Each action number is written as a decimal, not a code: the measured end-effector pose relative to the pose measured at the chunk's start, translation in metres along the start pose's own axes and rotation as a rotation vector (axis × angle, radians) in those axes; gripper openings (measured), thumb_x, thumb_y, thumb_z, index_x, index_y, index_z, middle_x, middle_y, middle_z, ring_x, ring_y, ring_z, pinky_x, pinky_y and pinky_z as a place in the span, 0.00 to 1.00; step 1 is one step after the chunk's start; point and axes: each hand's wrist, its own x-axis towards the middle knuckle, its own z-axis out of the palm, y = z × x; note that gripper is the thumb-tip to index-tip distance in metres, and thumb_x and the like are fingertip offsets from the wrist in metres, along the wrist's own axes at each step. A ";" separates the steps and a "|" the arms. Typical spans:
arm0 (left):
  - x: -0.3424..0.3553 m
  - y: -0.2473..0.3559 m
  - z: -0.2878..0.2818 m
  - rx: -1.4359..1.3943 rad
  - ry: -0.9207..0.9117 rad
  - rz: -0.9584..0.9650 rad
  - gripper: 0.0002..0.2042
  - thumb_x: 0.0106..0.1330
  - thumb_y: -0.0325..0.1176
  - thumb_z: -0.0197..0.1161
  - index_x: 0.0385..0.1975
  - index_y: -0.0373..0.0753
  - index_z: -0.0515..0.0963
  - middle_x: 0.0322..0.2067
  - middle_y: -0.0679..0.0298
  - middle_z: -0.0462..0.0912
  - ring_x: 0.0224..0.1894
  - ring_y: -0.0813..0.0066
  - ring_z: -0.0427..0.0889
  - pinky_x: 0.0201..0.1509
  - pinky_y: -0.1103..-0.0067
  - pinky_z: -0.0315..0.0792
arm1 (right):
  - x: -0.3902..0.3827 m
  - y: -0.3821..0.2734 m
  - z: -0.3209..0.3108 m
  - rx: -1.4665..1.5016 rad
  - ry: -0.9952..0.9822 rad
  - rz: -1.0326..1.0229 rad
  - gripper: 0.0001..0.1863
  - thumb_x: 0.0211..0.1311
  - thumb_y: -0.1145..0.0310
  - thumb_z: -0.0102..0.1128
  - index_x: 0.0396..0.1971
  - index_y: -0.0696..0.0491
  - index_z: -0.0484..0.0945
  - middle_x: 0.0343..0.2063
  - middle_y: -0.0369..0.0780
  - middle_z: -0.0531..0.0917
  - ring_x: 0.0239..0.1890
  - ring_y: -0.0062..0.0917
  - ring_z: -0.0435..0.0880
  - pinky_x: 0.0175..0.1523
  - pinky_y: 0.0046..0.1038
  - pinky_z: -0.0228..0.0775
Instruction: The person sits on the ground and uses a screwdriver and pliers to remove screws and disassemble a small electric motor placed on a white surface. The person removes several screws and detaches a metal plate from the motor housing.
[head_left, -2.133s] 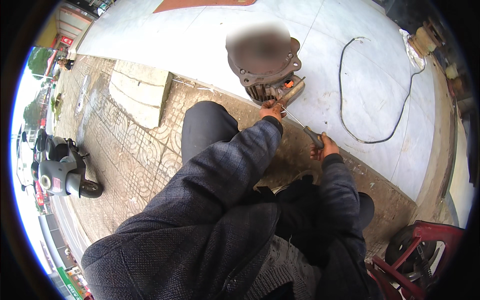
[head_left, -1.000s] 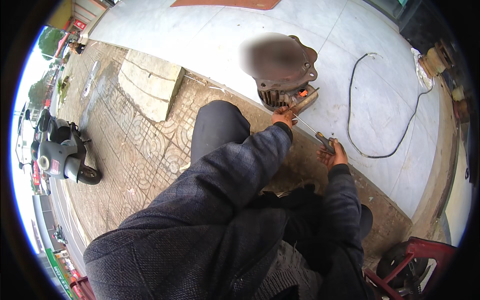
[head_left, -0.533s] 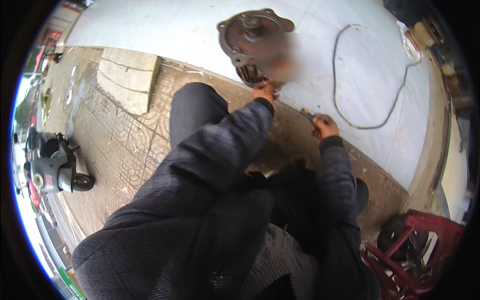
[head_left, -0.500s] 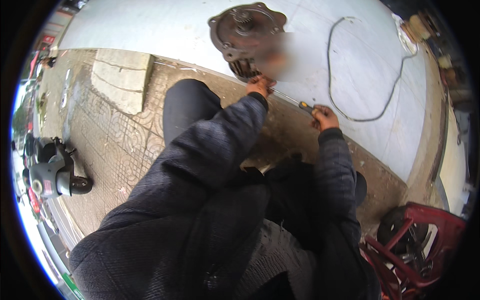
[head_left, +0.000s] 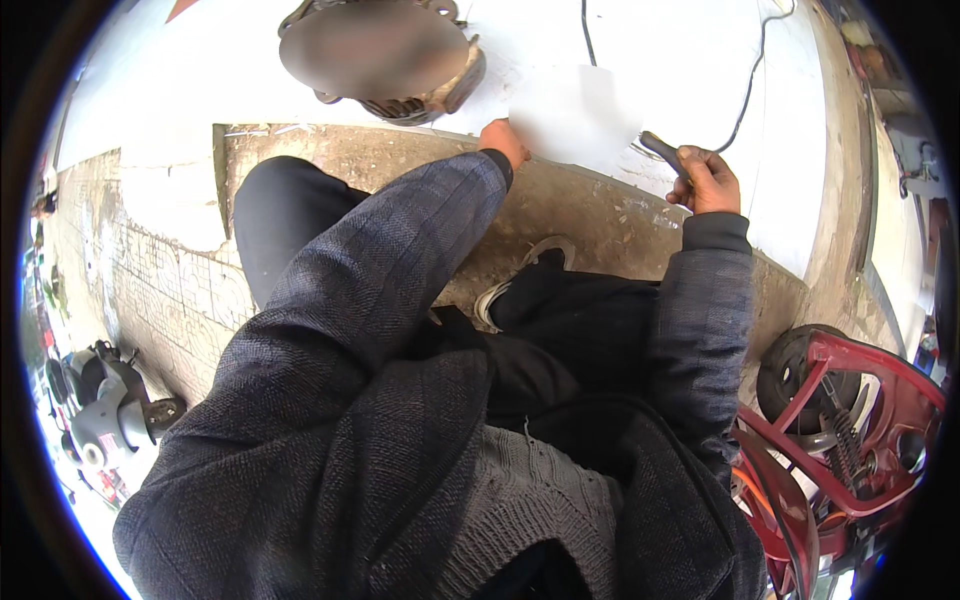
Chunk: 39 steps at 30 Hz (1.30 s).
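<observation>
My right hand (head_left: 712,182) is closed round the dark handle of a screwdriver (head_left: 663,153), which slants up to the left. Its shaft runs into a pale blurred patch, so the tip is hidden. To the left, my left hand (head_left: 502,140) reaches to the edge of the white sheet, its fingers largely covered by that same patch; what they hold cannot be made out. Beyond it on the sheet stands a rusty round machine part (head_left: 463,88), like a motor with a lugged flange. A blur covers most of its top.
A black cable (head_left: 748,100) curves over the white sheet (head_left: 680,55) at the right. Red metal framework (head_left: 870,425) with a spring and a black wheel (head_left: 778,380) is at lower right. A grey scooter (head_left: 112,415) stands at far left on paving.
Both hands have moved right, away from the machine part, the right one still gripping the screwdriver. My view has shifted, placing the part higher and farther left.
</observation>
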 end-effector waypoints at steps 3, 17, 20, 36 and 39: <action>0.016 0.014 0.020 -0.283 -0.058 -0.207 0.07 0.62 0.29 0.69 0.31 0.31 0.84 0.27 0.53 0.87 0.26 0.68 0.88 0.34 0.73 0.81 | 0.009 0.005 0.002 -0.052 -0.011 -0.027 0.19 0.63 0.62 0.67 0.45 0.63 0.80 0.26 0.37 0.79 0.21 0.18 0.75 0.27 0.23 0.77; 0.040 0.023 0.048 -0.554 -0.088 -0.396 0.12 0.69 0.22 0.57 0.50 0.28 0.79 0.40 0.51 0.87 0.34 0.66 0.89 0.29 0.72 0.81 | 0.028 0.016 0.007 -0.227 -0.019 0.014 0.20 0.65 0.63 0.65 0.48 0.64 0.79 0.26 0.38 0.79 0.22 0.18 0.77 0.28 0.23 0.78; 0.028 0.023 0.039 -0.604 -0.107 -0.411 0.14 0.70 0.22 0.55 0.54 0.27 0.76 0.44 0.49 0.86 0.37 0.63 0.89 0.31 0.72 0.82 | 0.031 0.018 0.004 -0.163 0.033 0.027 0.22 0.66 0.63 0.64 0.50 0.66 0.77 0.27 0.40 0.80 0.23 0.19 0.78 0.29 0.24 0.79; -0.046 0.146 -0.053 -0.904 0.052 -0.005 0.14 0.75 0.36 0.56 0.50 0.32 0.68 0.40 0.50 0.86 0.45 0.58 0.87 0.45 0.71 0.80 | -0.006 0.044 0.078 0.199 -0.317 0.055 0.22 0.70 0.65 0.60 0.57 0.61 0.73 0.39 0.43 0.82 0.24 0.19 0.78 0.29 0.26 0.82; -0.047 0.133 -0.059 -0.876 0.047 -0.065 0.11 0.74 0.33 0.56 0.48 0.32 0.69 0.41 0.52 0.86 0.45 0.59 0.88 0.44 0.72 0.81 | -0.001 0.045 0.083 0.067 -0.367 0.136 0.23 0.68 0.62 0.63 0.56 0.60 0.74 0.36 0.42 0.82 0.22 0.19 0.78 0.29 0.27 0.81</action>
